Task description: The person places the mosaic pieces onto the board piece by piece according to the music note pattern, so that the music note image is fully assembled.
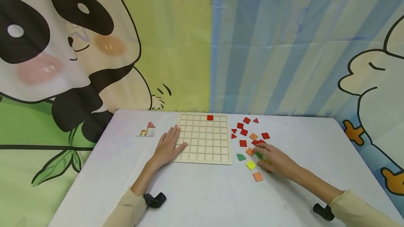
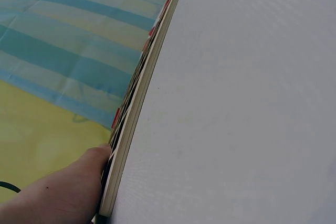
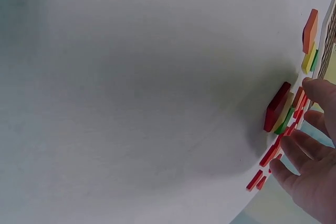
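A wooden grid board (image 1: 202, 139) lies on the table with one red square (image 1: 210, 117) in its top row. My left hand (image 1: 168, 146) rests with straight, spread fingers along the board's left edge, its thumb over the frame; in the left wrist view the thumb (image 2: 97, 156) touches the board's side (image 2: 137, 103). My right hand (image 1: 277, 160) hovers low over loose pieces to the right of the board. Its fingers are relaxed and apart in the right wrist view, near a dark red piece (image 3: 277, 107). A green piece (image 1: 258, 155) is partly hidden beneath the fingers.
Several red squares and triangles, such as one red square (image 1: 265, 135), lie right of the board. Nearby are a green quarter-round (image 1: 241, 157), a yellow square (image 1: 250, 165) and an orange square (image 1: 257, 176). A printed pattern card (image 1: 147, 129) lies left of the board.
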A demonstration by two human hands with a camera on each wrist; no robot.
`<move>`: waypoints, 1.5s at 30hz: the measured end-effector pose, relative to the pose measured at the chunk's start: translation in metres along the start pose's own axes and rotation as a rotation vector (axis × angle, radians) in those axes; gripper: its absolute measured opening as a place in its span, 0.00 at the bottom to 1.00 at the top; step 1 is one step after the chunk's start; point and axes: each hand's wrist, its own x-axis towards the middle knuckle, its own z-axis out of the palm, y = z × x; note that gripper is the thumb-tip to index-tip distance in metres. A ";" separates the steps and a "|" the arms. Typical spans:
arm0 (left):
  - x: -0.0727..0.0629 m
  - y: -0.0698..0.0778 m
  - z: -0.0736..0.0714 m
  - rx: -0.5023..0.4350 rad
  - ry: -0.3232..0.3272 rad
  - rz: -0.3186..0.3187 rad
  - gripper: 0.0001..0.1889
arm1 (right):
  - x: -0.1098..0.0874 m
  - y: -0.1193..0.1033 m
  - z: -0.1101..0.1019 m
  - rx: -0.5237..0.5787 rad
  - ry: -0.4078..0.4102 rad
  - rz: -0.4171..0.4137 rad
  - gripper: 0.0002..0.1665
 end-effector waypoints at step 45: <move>-0.001 0.002 -0.002 0.002 -0.009 -0.006 0.44 | 0.034 -0.034 0.003 0.020 0.058 -0.123 0.28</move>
